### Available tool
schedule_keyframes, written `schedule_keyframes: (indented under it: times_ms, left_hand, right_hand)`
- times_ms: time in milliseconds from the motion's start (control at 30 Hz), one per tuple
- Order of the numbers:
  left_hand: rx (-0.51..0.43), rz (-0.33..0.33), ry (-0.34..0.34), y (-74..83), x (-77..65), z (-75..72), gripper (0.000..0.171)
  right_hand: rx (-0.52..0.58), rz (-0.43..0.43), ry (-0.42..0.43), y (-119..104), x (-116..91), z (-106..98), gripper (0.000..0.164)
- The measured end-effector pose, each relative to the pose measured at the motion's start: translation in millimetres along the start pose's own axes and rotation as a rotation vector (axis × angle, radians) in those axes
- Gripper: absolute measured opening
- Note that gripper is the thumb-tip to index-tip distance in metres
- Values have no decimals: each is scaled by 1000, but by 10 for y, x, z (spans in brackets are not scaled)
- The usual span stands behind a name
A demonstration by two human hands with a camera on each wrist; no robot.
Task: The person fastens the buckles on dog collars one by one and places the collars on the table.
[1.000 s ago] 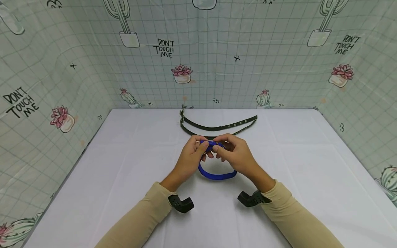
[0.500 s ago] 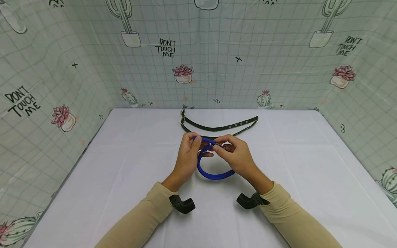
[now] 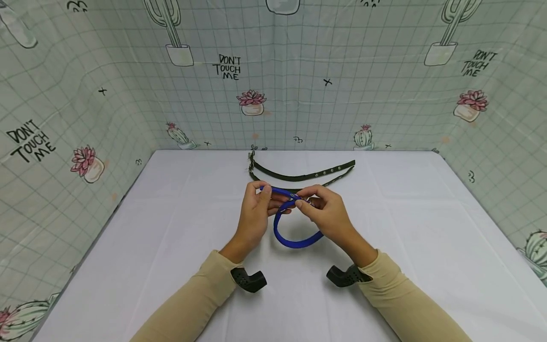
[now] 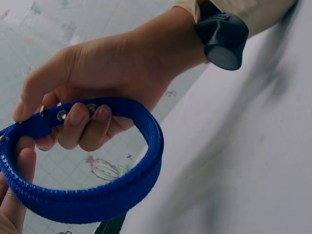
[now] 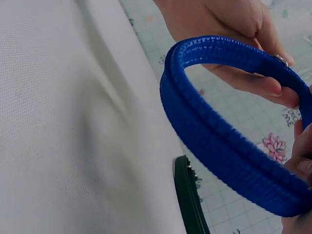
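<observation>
At six o'clock from the dark strap (image 3: 292,178), the blue strap (image 3: 296,244) is pinched by the left hand (image 3: 255,209) at its ten and the right hand (image 3: 328,211) at its two, apparently to steady its end.

Dressed in plain light khaki, with a long left sleeve (image 3: 188,299) and a matching long right sleeve (image 3: 414,297), both lightly creased and ending in a loose, rumpled edge. Wears on the left side a matte black mount (image 3: 249,280), bent like an elbow, dotted with small marks near its base and finished in a blunt round end, beside a dark band (image 4: 208,8) partly under the sleeve. Bears a twin black mount (image 3: 347,275) of the same angled shape on the right, and leaves the fingers (image 4: 75,123) bare.
</observation>
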State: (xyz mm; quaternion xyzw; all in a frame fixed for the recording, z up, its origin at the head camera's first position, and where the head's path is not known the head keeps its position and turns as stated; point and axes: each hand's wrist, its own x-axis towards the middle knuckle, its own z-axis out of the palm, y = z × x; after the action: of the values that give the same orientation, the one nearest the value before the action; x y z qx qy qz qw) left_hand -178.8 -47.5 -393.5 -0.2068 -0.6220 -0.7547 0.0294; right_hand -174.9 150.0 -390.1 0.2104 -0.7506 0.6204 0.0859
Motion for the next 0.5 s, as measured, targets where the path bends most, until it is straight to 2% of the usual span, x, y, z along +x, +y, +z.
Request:
schedule_keyframes:
  times_ms: [133, 300, 500]
  left_hand:
    - [5, 11, -6, 13, 5, -8, 34]
    - [5, 22, -12, 26, 8, 6, 33]
    - [-20, -20, -30, 12, -12, 47, 32]
  right_hand:
    - [-17, 9, -7, 7, 6, -8, 19]
    - [-93, 26, -29, -7, 11, -13, 20]
    - [-112, 29, 17, -58, -2, 6, 17]
